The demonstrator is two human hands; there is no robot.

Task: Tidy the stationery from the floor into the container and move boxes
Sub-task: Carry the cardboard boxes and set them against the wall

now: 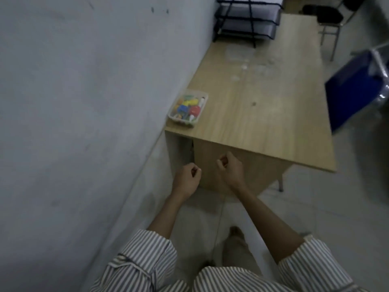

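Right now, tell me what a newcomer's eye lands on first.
The container of bright stationery, on the near left corner of the desk, by the wall. Below it, the left hand and right hand hover curled, seemingly empty. A blue box fills the right edge.

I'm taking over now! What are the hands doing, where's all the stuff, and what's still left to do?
Left hand: fingers curled, nothing visible in it.
Right hand: the same. Both are by the desk's near end.
Clear container: on the desk's near left corner by the wall, holding colourful stationery.
Done: no stationery shows on the visible floor.
Left: probably the boxes. A blue plastic-wrapped box is to the desk's right, and none is in hand yet.
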